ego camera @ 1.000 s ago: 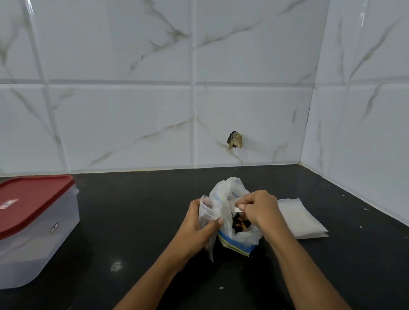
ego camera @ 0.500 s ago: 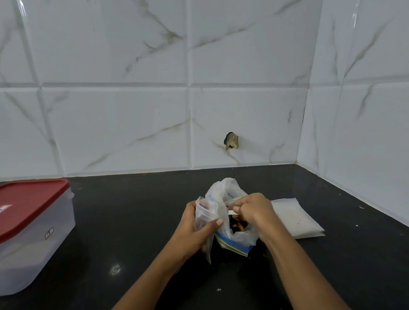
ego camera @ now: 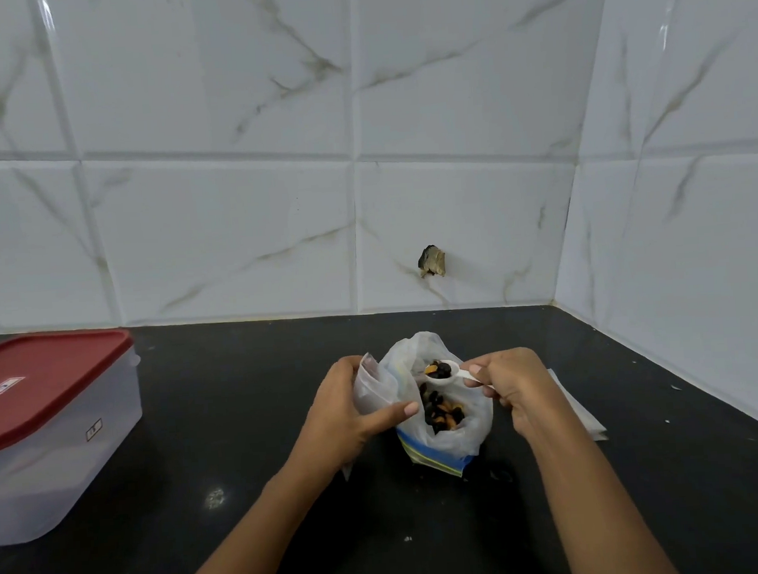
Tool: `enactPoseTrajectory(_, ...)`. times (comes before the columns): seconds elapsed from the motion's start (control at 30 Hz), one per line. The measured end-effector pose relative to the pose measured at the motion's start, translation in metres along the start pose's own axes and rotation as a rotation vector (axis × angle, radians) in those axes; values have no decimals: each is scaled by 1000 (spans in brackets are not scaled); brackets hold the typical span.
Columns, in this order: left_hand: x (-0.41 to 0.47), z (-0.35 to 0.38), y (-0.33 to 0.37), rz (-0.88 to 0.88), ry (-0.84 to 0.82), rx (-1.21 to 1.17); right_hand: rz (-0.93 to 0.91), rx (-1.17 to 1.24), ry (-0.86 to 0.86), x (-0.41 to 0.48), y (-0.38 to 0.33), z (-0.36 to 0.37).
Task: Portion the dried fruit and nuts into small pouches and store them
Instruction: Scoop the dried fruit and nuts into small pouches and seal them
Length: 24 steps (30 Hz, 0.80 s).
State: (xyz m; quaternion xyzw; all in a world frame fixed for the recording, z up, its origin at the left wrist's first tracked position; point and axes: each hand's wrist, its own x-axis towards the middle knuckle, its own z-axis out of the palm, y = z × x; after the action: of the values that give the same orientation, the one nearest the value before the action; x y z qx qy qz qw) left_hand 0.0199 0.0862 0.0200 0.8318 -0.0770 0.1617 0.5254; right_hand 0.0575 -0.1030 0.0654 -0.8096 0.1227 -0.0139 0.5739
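Note:
An open plastic bag (ego camera: 466,432) with a blue band near its base stands on the black counter, holding dark and orange dried fruit and nuts (ego camera: 440,411). My left hand (ego camera: 354,412) grips a small clear pouch (ego camera: 370,387) at the bag's left side, thumb pressed on it. My right hand (ego camera: 512,387) holds a small white spoon (ego camera: 449,373) by its handle above the bag's mouth. The spoon's bowl carries a few dark and orange pieces. The pouch's inside is hidden from me.
A clear storage box with a red lid (ego camera: 44,422) stands at the left edge of the counter (ego camera: 244,428). A flat stack of clear pouches (ego camera: 584,411) lies behind my right wrist. Tiled walls close the back and the right side.
My right hand has come up out of the bag, with the loaded spoon now showing above the mouth. The bag has opened wider, showing its contents. My left hand keeps its grip.

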Motion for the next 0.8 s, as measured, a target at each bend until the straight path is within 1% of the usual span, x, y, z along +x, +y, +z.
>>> enactPoseTrajectory(0.1,1,-2,-2,19,-19,114,-103,16,-18,-6,-4,-3)
enactPoseTrajectory(0.17,1,-4,-1,24,-47,131,-163,44,-41,-13,-9,-3)
enactPoseTrajectory(0.27,-1,-4,2,12,-90,79,-239,87,-101,-25,-17,0)
enactPoseTrajectory(0.37,0,-4,0,24,-79,15,-326,59,-158,-38,-23,8)
enactPoseTrajectory(0.47,0,-5,-1,17,-70,-67,-466,-121,-204,-44,-23,25)
enactPoseTrajectory(0.53,1,-5,-1,6,-55,-99,-598,-282,-165,-47,-22,32)
enactPoseTrajectory(0.6,0,-6,-2,-6,-42,-138,-770,-454,-108,-50,-25,34)
enactPoseTrajectory(0.67,1,-8,-4,-13,-32,-175,-915,-671,-127,-51,-28,33)
enactPoseTrajectory(0.7,2,-9,-5,-14,-28,-188,-956,-741,-163,-50,-29,33)
enactPoseTrajectory(0.73,2,-9,-5,-15,-25,-198,-980,-766,-197,-50,-29,33)
enactPoseTrajectory(0.8,1,-10,-4,-18,-24,-206,-1015,-760,-200,-51,-28,34)
